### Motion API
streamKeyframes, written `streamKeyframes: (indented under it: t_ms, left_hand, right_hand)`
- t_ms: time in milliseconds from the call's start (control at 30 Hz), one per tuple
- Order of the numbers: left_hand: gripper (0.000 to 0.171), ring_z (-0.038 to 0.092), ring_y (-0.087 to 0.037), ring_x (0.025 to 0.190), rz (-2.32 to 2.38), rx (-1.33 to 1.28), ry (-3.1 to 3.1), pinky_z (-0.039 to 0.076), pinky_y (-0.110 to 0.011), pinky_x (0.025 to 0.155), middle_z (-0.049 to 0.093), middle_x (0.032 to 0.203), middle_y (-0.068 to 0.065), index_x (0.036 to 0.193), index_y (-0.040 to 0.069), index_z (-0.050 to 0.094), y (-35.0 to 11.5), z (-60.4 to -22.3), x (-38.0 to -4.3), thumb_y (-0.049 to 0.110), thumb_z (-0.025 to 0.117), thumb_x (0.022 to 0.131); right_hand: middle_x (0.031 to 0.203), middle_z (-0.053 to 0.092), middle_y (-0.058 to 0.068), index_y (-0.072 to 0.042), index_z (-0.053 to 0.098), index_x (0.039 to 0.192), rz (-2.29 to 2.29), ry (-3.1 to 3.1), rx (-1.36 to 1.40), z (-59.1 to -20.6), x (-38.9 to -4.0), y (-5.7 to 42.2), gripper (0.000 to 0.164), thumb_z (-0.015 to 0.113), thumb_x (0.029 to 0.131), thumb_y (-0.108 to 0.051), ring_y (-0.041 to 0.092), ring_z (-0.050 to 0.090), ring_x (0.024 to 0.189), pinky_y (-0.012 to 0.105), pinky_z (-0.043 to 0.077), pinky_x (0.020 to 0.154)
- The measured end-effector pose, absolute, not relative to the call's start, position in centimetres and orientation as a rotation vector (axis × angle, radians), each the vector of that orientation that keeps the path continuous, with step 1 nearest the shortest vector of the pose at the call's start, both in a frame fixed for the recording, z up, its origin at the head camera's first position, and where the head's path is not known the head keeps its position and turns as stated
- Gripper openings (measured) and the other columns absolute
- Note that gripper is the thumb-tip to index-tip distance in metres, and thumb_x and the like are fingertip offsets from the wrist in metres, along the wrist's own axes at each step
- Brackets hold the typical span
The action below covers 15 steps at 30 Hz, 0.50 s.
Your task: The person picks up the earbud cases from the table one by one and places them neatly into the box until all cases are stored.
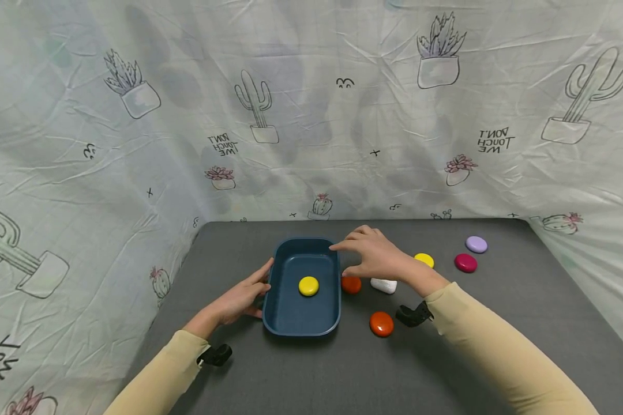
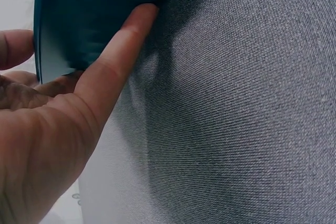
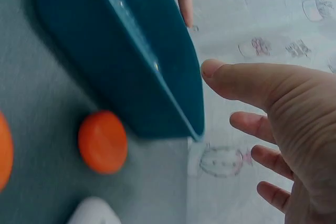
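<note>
A dark blue rectangular dish (image 1: 302,332) stands on the grey table, with a round, glossy yellow disc (image 1: 308,286) lying inside it. My left hand (image 1: 241,300) rests against the dish's left side. In the left wrist view its thumb (image 2: 118,51) stretches along the outer wall, and another fingertip is right at the rim. Over the right rim hovers my right hand (image 1: 374,253), thumb and fingers spread with nothing between them. An orange-red disc (image 3: 103,142) lies beside the dish's right wall, under that hand in the head view.
Right of the dish lie a white piece (image 1: 383,285), another orange-red disc (image 1: 381,324) and a yellow disc (image 1: 424,260) partly behind the right forearm. Farther right are a crimson disc (image 1: 465,263) and a lilac disc (image 1: 476,244). A cactus-printed cloth (image 1: 301,167) hangs behind the table.
</note>
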<state>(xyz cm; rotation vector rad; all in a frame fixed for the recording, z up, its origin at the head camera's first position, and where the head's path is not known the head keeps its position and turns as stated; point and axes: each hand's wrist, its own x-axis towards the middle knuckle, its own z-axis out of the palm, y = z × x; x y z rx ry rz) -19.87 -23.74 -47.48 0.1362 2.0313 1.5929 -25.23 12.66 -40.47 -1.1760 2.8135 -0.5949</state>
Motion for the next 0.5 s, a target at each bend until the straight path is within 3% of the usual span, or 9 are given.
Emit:
streamKeyframes:
  t_ms: [500]
  left_hand:
    - [0.067, 0.017, -0.048, 0.15, 1.596, 0.132, 2.033, 0.056, -0.049, 0.082, -0.001, 0.17, -0.015, 0.164, 0.043, 0.007, -23.7, -47.5, -19.7, 0.02, 0.041, 0.111]
  right_hand:
    - [0.131, 0.063, 0.002, -0.025, 0.065, 0.141, -0.698, 2.901, -1.025, -40.3, -24.5, 19.6, 0.061, 0.085, 0.085, -0.035, 0.033, 0.043, 0.129, 0.061, 0.029, 0.107]
